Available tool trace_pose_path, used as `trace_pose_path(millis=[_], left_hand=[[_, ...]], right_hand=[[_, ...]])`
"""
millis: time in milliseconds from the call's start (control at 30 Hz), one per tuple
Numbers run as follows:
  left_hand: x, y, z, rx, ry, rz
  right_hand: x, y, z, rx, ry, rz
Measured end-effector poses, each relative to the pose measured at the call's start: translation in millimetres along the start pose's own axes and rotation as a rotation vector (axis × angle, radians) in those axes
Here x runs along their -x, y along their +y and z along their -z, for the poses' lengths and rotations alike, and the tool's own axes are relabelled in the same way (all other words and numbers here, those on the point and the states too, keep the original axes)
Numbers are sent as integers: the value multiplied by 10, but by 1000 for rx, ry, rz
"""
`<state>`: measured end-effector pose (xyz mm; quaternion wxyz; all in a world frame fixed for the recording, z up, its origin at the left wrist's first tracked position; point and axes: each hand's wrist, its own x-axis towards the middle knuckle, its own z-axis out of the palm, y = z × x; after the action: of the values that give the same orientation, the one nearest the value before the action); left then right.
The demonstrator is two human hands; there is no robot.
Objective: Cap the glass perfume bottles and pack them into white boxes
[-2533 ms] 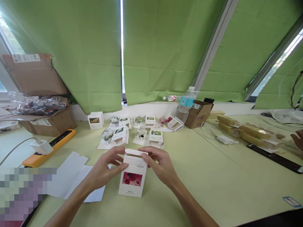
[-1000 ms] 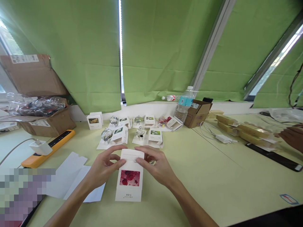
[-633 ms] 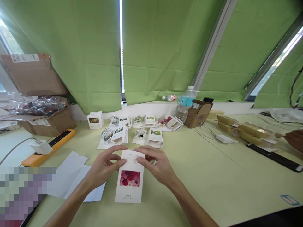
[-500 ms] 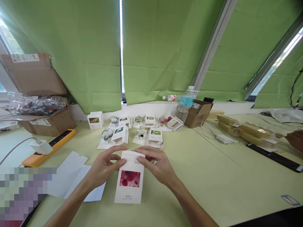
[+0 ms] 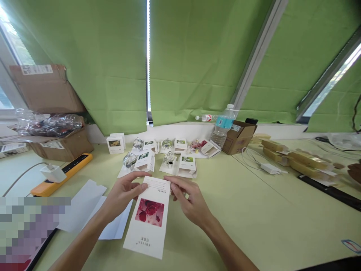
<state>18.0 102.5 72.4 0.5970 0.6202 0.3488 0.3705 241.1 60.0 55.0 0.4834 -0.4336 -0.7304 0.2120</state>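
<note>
A white carton [image 5: 146, 237] printed with red roses is held in front of me, its lettering upside down to my view. My left hand [image 5: 128, 192] pinches its upper left edge, thumb on the front face. At the upper right corner, my right hand [image 5: 191, 195] is closed, with its index finger along the top edge and its other fingers partly hidden. Behind the right fingers a small shiny thing shows, too covered to name. Beyond both hands stand small glass ornaments [image 5: 129, 160] beside opened white boxes [image 5: 144, 161] with flower pictures.
White paper sheets [image 5: 84, 205] lie at left near an orange power strip [image 5: 76, 169]. A cardboard box [image 5: 67, 145] of clear plastic bottles stands behind. To the right are a large water bottle [image 5: 222, 128], a small carton [image 5: 238, 137], a white charger [image 5: 270, 168] and yellowish boxes [image 5: 307, 160].
The rose-printed carton has come nearer to me and turned slightly, its lower end swinging left. My right thumb has left its front face and moved to the right edge.
</note>
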Motion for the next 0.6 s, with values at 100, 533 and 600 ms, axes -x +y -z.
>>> trace_pose_path(millis=[100,533,600], left_hand=[[2,20,10,37,63,44],[-33,-26,16,16,173,136],[-30,-32,28,-20,180,67]], right_hand=[[14,14,-22,74,-9,83],[55,87,-94,299,-54,253],[49,98,-98,294,-14,224]])
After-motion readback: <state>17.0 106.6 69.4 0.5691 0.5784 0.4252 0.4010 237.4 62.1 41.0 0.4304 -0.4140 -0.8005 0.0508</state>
